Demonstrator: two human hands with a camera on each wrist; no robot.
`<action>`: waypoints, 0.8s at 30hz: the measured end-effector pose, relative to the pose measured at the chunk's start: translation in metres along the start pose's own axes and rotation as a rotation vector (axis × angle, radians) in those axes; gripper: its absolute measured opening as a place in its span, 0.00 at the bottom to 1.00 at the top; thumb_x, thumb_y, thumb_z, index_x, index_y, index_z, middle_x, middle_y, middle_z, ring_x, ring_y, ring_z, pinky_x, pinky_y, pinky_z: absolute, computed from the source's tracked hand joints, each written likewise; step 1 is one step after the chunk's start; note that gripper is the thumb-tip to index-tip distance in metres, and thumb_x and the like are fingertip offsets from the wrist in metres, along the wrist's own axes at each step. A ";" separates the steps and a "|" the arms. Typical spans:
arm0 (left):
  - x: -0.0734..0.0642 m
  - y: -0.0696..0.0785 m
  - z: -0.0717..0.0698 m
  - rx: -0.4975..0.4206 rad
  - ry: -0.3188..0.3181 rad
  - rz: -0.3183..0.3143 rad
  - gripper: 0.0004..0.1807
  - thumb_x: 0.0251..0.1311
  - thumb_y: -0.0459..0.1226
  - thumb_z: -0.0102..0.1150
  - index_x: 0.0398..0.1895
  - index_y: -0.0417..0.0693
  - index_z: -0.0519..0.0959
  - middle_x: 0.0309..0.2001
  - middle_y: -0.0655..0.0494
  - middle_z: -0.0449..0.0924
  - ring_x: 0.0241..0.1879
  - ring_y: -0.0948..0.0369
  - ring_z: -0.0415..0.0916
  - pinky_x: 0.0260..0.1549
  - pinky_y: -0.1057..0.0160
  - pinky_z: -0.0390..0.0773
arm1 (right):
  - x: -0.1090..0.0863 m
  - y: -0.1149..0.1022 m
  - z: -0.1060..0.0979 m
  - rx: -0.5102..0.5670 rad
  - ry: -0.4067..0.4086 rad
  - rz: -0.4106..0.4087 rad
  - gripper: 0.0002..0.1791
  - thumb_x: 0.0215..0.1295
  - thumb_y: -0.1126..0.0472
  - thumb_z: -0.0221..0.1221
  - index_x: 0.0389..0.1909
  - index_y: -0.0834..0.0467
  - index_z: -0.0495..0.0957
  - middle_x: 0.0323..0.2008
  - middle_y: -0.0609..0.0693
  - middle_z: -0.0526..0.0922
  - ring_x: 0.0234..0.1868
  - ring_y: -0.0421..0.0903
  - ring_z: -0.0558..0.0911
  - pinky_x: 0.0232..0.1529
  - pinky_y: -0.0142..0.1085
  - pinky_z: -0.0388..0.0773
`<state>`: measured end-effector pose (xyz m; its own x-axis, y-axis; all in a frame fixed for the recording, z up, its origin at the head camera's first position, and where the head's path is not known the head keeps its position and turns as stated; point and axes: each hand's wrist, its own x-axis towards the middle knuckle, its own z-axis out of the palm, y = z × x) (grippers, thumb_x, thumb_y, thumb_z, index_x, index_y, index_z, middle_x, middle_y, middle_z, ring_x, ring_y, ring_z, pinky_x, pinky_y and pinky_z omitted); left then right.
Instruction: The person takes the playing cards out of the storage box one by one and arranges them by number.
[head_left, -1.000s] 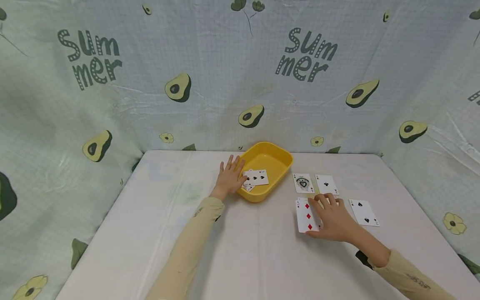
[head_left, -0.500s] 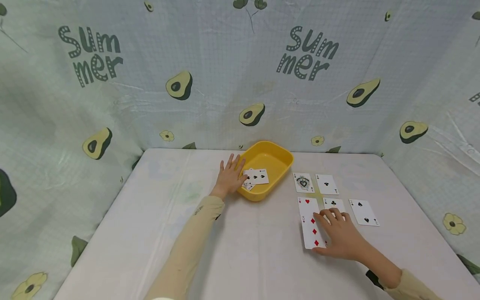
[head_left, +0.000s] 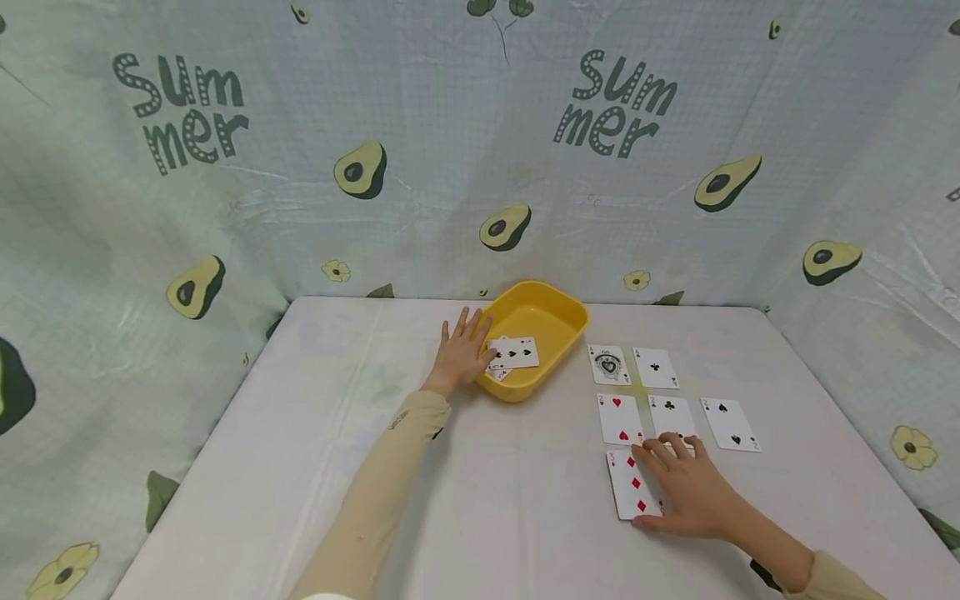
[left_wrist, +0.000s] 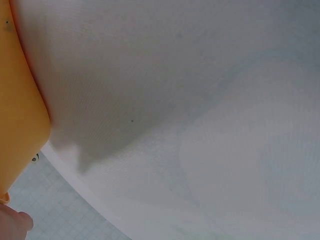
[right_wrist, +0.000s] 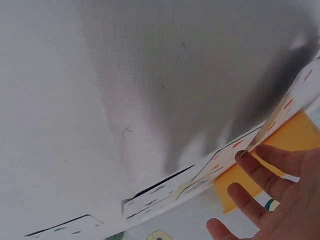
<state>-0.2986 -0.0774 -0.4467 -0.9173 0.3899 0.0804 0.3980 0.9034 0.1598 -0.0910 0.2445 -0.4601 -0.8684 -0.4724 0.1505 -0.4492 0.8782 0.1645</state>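
My right hand (head_left: 693,496) grips a three of diamonds playing card (head_left: 628,486) by its edges, thumb at the near end and fingertips at the far end. In the right wrist view the card (right_wrist: 289,104) is tilted, one edge at the fingertips. Just beyond it lie a two of hearts (head_left: 618,417) and a two of clubs (head_left: 670,411), partly behind the fingers. Spread flat, my left hand (head_left: 456,358) rests at the left rim of a yellow plastic bin (head_left: 555,372). Inside the bin, a spades card (head_left: 517,352) lies over another card. The left wrist view catches only a fingertip (left_wrist: 25,221).
An ace with an ornate heart (head_left: 609,365) and an ace of clubs (head_left: 656,368) form the back row of cards. To the right of the two of clubs lies a two of spades (head_left: 731,425). A printed cloth (head_left: 420,125) hangs behind the white table (head_left: 337,333).
My right hand has drawn the three of diamonds toward me and slightly right, uncovering the two of hearts and most of the two of clubs. My left hand stays at the bin.
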 end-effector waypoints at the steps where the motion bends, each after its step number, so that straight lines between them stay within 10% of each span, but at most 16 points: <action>1: 0.000 0.000 0.000 0.001 -0.002 0.000 0.34 0.64 0.52 0.36 0.70 0.54 0.42 0.72 0.53 0.39 0.71 0.53 0.29 0.65 0.43 0.38 | -0.001 0.000 0.001 -0.003 0.002 -0.006 0.49 0.36 0.21 0.51 0.52 0.54 0.70 0.47 0.47 0.73 0.51 0.50 0.66 0.49 0.53 0.61; 24: 0.000 0.000 -0.001 0.012 0.001 -0.008 0.34 0.64 0.52 0.36 0.70 0.54 0.42 0.72 0.54 0.39 0.71 0.53 0.30 0.65 0.43 0.38 | -0.005 -0.002 0.006 0.002 -0.031 0.013 0.50 0.37 0.20 0.49 0.54 0.53 0.70 0.48 0.46 0.72 0.53 0.50 0.65 0.49 0.56 0.61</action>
<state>-0.2987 -0.0779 -0.4456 -0.9205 0.3824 0.0807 0.3904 0.9086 0.1484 -0.0867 0.2454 -0.4672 -0.8804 -0.4582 0.1223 -0.4380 0.8845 0.1607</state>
